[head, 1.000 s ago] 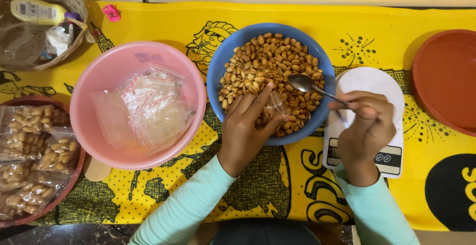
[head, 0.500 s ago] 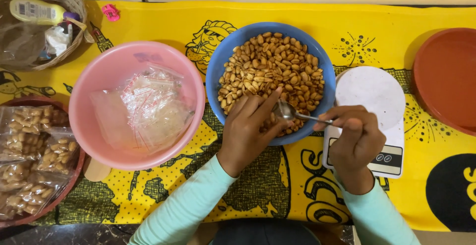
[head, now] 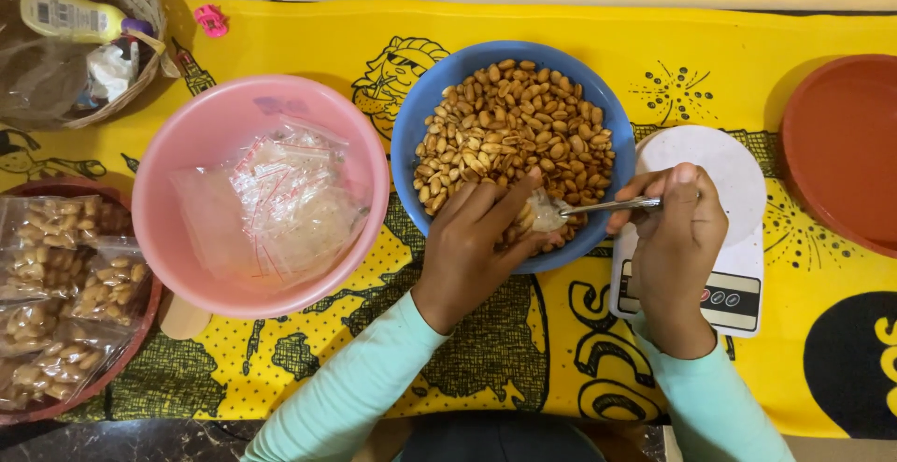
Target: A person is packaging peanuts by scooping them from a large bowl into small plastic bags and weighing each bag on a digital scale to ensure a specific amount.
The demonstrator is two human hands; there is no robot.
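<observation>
A blue bowl [head: 411,121] full of roasted peanuts [head: 514,121] stands at the middle of the table. My left hand [head: 467,247] holds a small clear plastic bag [head: 540,212] over the bowl's near rim. My right hand [head: 677,247] grips a metal spoon [head: 607,206] whose tip is pushed into the bag's mouth. Under my right hand lies a white kitchen scale [head: 719,182] with a round platform.
A pink bowl [head: 187,144] with several empty clear zip bags sits to the left. A brown tray [head: 56,401] of filled peanut bags is at the far left, a wicker basket [head: 140,14] at the back left, an empty brown dish [head: 841,144] at the right. A yellow printed cloth [head: 654,51] covers the table.
The spoon moved from above the peanuts down and left into the bag's mouth. My right hand turned and lowered the handle. My left hand stayed at the bowl's near rim.
</observation>
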